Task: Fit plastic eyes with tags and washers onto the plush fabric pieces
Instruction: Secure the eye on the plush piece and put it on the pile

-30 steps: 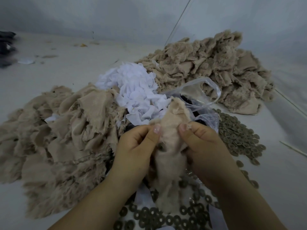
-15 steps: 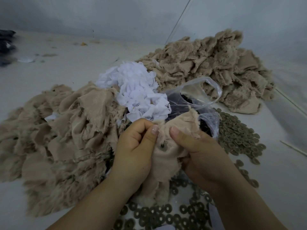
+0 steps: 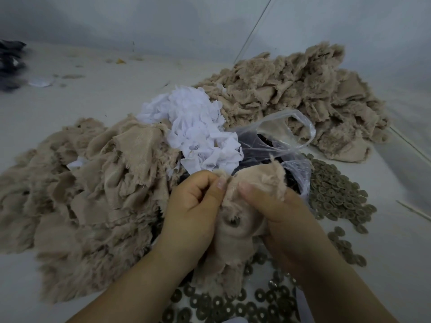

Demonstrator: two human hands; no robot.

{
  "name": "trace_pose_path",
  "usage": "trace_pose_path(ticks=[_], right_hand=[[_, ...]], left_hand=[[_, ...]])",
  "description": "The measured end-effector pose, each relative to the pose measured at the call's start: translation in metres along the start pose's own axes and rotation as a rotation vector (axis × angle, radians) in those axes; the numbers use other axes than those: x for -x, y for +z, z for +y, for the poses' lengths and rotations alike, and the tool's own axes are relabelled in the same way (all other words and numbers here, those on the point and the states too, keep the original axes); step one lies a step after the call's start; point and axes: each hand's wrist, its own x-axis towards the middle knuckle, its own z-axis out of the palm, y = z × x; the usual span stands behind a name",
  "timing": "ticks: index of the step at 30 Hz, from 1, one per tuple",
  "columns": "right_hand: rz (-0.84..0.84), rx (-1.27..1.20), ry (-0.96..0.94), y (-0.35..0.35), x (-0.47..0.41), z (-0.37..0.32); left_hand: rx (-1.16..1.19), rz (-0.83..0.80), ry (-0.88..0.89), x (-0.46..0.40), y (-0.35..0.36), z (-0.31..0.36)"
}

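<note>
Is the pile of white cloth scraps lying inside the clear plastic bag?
No, the white scraps lie heaped beside the plastic bag, not inside it.

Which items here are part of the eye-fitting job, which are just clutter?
In use:
- left hand and right hand gripping a beige plush fabric piece
- white tag heap
- grey ring washers
- clear plastic bag
- beige plush piles

Lying about:
- dark bundle
- yellow scrap
</note>
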Motion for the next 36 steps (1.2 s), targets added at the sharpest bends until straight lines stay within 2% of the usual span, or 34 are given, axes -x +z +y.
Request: trace_pose_path(ticks=[4, 8, 13, 18, 22, 28, 31, 34, 36], right_hand=[[-0.042, -0.03, -0.011, 0.003, 0.0, 0.0], [-0.071, -0.092, 0.01, 0.007, 0.001, 0.003], [-0.018, -0.046, -0.02, 0.007, 0.001, 0.0], [0.032, 0.042, -0.018, 0.004, 0.002, -0.001], [0.051, -0.032, 0.079, 0.005, 0.0, -0.002], [-0.015, -0.245, 0.229, 0.008, 0.001, -0.002], [-0.049, -0.258, 0.258, 0.008, 0.002, -0.003], [-0.024, -0.091, 0.12, -0.001, 0.002, -0.011], [0.195, 0.183, -0.146, -0.013, -0.001, -0.019]], left_hand=[[-0.034, 0.086, 0.023, 0.001, 0.001, 0.0], [0.023, 0.137, -0.033, 0.001, 0.003, -0.001], [0.147, 0.032, -0.066, 0.002, -0.001, 0.004], [0.111, -0.069, -0.02, 0.004, 0.001, 0.002], [0.143, -0.051, -0.076, 0.004, 0.002, 0.002], [0.18, -0.072, -0.084, 0.003, 0.002, 0.004], [0.185, -0.085, -0.092, 0.002, -0.001, 0.005], [0.167, -0.063, -0.087, 0.0, -0.004, 0.007], [0.165, -0.04, -0.1, -0.002, -0.006, 0.007]])
